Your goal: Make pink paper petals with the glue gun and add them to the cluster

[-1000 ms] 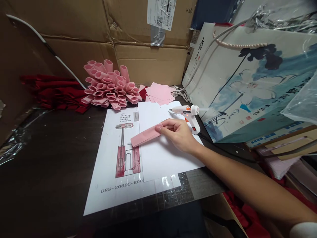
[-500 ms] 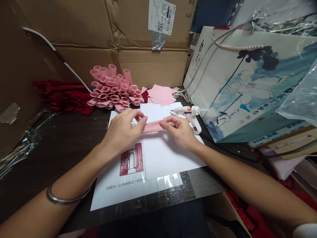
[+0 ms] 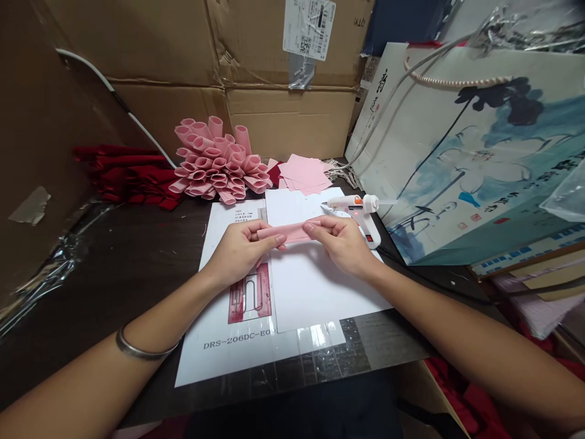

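Both of my hands hold a narrow folded pink paper strip (image 3: 287,232) just above two white printed sheets (image 3: 315,286). My left hand (image 3: 242,250) pinches its left end, fingers closed, a metal bangle on that wrist. My right hand (image 3: 343,244) pinches the right end, fingers closed too. A white hot-glue gun (image 3: 361,210) with an orange trigger lies right behind my right hand, nozzle pointing left.
A cluster of rolled pink paper tubes (image 3: 219,161) sits behind the sheets, with a stack of pink paper squares (image 3: 304,174) beside it and red folded material (image 3: 128,177) at left. Cardboard boxes (image 3: 256,73) wall the back. A painted paper gift bag (image 3: 466,152) leans at right.
One second ago only my right hand held the strip flat on the sheet. My left hand came in and took its left end; the strip now sits raised and level between both hands.
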Demonstrator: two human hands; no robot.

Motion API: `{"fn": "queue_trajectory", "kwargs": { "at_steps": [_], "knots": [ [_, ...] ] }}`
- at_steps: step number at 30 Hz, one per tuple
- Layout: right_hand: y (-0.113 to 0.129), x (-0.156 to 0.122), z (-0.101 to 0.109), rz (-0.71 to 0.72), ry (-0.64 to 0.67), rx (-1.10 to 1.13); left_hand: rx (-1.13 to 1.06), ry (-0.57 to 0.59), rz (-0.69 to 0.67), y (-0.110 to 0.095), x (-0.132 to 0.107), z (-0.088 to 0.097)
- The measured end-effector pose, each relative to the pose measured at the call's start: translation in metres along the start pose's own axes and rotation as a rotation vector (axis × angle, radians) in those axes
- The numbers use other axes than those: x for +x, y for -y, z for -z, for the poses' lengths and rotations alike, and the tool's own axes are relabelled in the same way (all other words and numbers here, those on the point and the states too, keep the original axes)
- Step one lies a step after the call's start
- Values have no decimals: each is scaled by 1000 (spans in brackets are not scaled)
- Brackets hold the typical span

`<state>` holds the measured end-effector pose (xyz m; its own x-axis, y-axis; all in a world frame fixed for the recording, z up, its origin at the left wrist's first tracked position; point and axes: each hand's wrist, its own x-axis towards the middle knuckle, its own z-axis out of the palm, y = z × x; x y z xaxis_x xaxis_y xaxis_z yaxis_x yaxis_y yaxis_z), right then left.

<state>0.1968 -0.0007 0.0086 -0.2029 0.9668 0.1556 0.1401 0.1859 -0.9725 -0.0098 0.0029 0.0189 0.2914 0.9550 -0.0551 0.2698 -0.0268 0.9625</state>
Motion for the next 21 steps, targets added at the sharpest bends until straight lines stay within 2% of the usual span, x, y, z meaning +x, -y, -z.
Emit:
{"fn": "queue_trajectory", "kwargs": {
  "at_steps": [10, 15, 21],
  "knots": [
    [-2, -2, 2, -54, 82, -46, 15, -75, 40, 1, -4, 4],
    [1, 1, 5, -42, 35, -52, -85, -84, 68, 0, -3, 3],
    [2, 5, 10, -136, -48, 22, -205, -37, 96, -3, -1, 2]
  ]
}}
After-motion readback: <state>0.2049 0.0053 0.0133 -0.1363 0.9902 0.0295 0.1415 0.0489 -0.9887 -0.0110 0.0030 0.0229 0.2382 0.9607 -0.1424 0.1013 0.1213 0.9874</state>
